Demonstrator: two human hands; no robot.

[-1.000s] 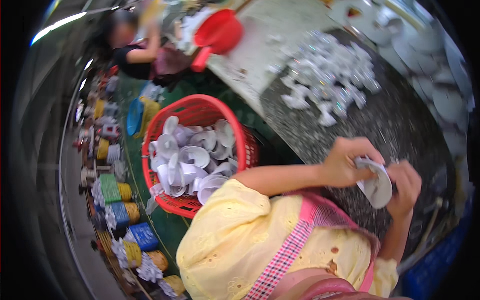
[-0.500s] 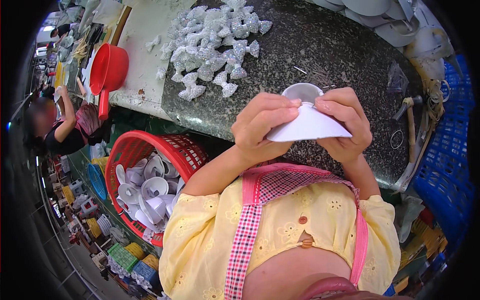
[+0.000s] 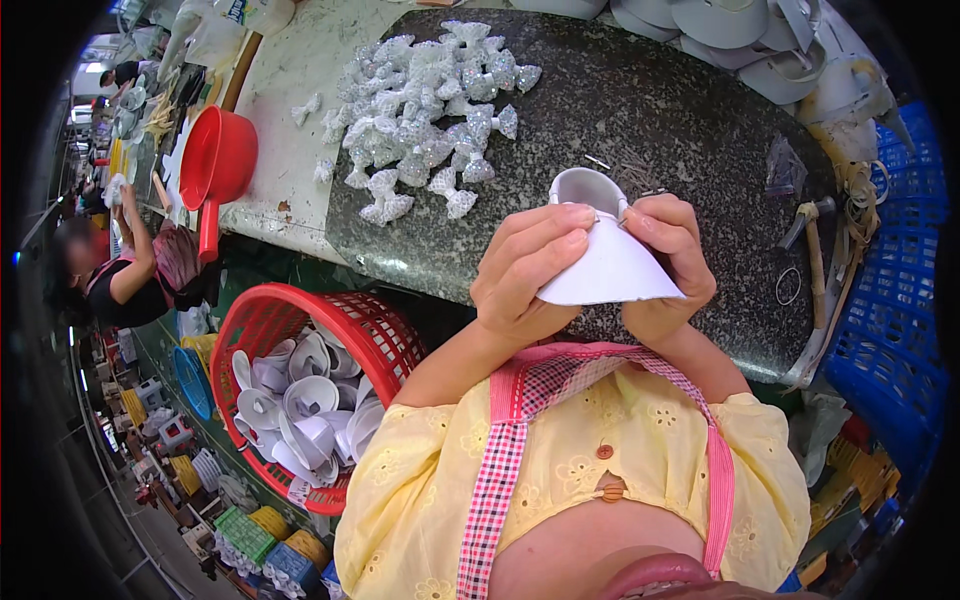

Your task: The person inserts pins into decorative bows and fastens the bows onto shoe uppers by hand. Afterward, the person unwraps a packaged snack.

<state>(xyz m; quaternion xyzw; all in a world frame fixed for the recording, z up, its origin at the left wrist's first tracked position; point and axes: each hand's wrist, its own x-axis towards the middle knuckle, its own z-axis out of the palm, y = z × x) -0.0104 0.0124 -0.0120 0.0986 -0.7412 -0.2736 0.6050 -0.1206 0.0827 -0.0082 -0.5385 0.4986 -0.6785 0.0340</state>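
Both of my hands hold a white curved piece (image 3: pixel 612 265) above the near edge of the dark stone slab. Its near end flares into a wide, straight-edged flap, and its far end bends round into a rimmed loop. My left hand (image 3: pixel 530 262) is closed on the left side, fingertips pressing where flap and loop meet. On the right side my right hand (image 3: pixel 670 258) pinches the same seam between thumb and fingers. Some fingertips are hidden behind the piece. Beyond my hands lies a heap of sparkly white bows (image 3: pixel 425 115).
A red basket (image 3: pixel 395 335) at my left holds several white cupped pieces. Farther left lies a red dipper (image 3: pixel 218 160). More pale curved pieces (image 3: pixel 720 25) are stacked at the far right. A hammer (image 3: pixel 815 250), nails (image 3: pixel 640 180) and blue crate (image 3: pixel 880 300) are nearby. Another person (image 3: pixel 135 250) works at left.
My hands and the white piece have shifted slightly toward me, and the right hand has moved a little left. Its loop stands more upright now. At left, the other person's arms have moved.
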